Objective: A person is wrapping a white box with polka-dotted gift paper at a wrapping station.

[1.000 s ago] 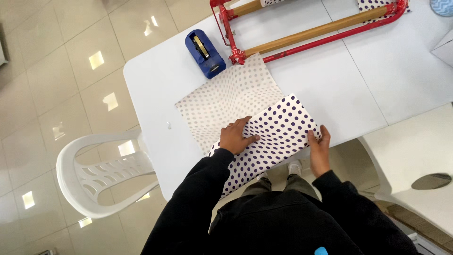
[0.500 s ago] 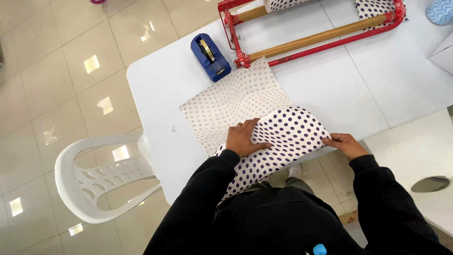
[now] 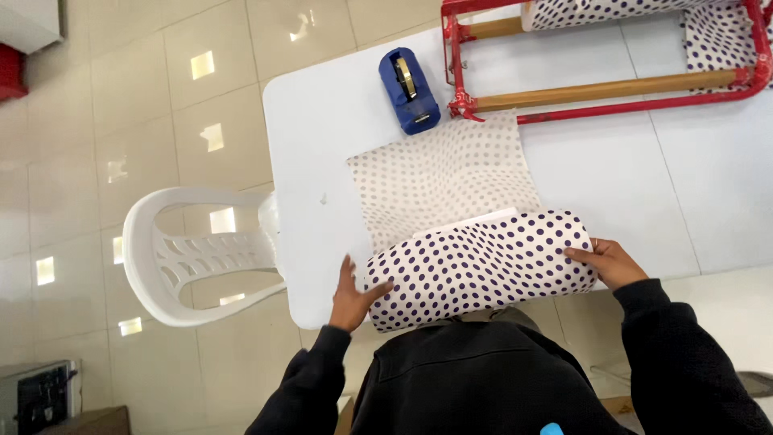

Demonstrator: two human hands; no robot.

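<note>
A sheet of white wrapping paper with dark purple dots point(image 3: 445, 173) lies on the white table point(image 3: 318, 145). Its near part is folded up over a box-shaped parcel point(image 3: 483, 266), dotted side out; a white edge of the box shows at the top of the fold. My left hand point(image 3: 350, 298) presses the left end of the folded paper with its thumb. My right hand point(image 3: 608, 262) grips the right end of it. Both sleeves are black.
A blue tape dispenser point(image 3: 409, 90) stands at the far edge of the sheet. A red paper-roll rack point(image 3: 604, 89) with wooden rods and dotted paper rolls sits at the back right. A white plastic chair point(image 3: 201, 254) stands on the tiled floor, left of the table.
My left hand has slid from the middle of the folded paper out to its left end. My right hand stays at the right end. The fold now covers the parcel more fully.
</note>
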